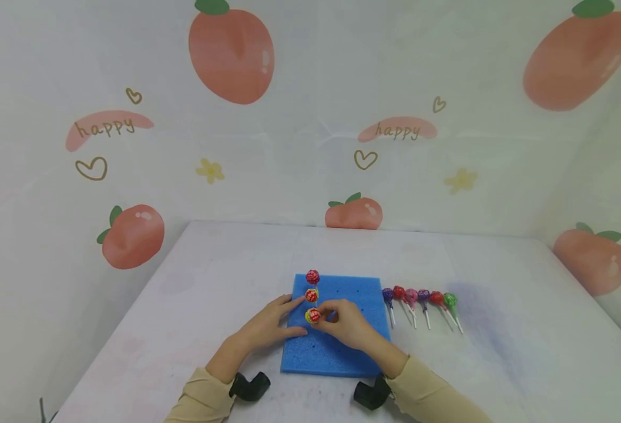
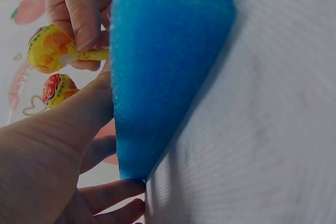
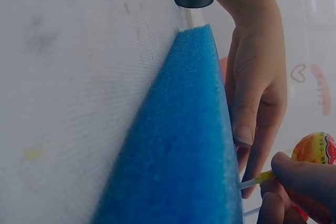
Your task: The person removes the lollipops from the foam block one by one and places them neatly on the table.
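My right hand (image 1: 348,326) pinches a lollipop (image 1: 312,316) with a yellow and red wrapper, just below its head. In the right wrist view, its pale stick (image 3: 248,184) meets the top face of a blue foam board (image 3: 184,129). Fingers spread, my left hand (image 1: 268,326) rests along the left edge of that board. Behind the pinched lollipop, a second yellow and red lollipop (image 1: 312,295) and a dark red one (image 1: 312,277) stand upright in a column. Small dark holes dot the board's surface.
To the right of the board, several lollipops lie in a row on the white table (image 1: 500,282), among them a pink one (image 1: 410,295) and a green one (image 1: 450,299). Black devices (image 1: 250,386) sit at both wrists. A printed cloth backdrop (image 1: 289,153) rises behind the table.
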Demonstrator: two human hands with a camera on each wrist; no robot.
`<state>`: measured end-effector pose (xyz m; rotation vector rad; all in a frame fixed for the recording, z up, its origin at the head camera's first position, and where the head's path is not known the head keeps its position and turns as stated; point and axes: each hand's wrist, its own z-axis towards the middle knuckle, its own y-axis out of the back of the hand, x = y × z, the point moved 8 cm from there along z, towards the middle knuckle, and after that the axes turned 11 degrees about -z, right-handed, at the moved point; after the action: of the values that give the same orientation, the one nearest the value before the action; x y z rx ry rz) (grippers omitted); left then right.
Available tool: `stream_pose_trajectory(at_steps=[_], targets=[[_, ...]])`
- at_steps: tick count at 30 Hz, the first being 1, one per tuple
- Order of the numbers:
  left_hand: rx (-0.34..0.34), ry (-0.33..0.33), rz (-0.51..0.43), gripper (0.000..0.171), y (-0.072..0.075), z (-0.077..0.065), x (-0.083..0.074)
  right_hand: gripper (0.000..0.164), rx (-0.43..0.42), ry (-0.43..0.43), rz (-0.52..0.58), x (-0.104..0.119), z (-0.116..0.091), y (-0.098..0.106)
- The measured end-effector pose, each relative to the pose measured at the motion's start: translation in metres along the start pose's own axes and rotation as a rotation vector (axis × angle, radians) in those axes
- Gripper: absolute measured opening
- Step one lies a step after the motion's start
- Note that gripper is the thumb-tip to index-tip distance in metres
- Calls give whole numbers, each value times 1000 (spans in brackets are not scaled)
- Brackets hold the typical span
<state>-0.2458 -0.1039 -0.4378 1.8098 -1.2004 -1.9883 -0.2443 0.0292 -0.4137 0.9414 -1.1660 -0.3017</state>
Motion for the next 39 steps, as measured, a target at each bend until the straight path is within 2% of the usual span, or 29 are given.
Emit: stream_pose_trajectory(at_steps=[9, 18, 29, 39], targets=[[1, 0, 4, 68, 0, 0, -1, 13, -4, 1, 5, 3, -2, 4], [2, 21, -4, 70, 0, 0, 0, 16, -10, 10, 57, 7, -3, 18], [-6, 32, -4, 71, -1, -1, 1, 16, -31, 10, 33, 1, -8, 27], [-2, 51, -11, 70, -2, -1, 3, 19, -51, -30, 20, -9, -12, 35]])
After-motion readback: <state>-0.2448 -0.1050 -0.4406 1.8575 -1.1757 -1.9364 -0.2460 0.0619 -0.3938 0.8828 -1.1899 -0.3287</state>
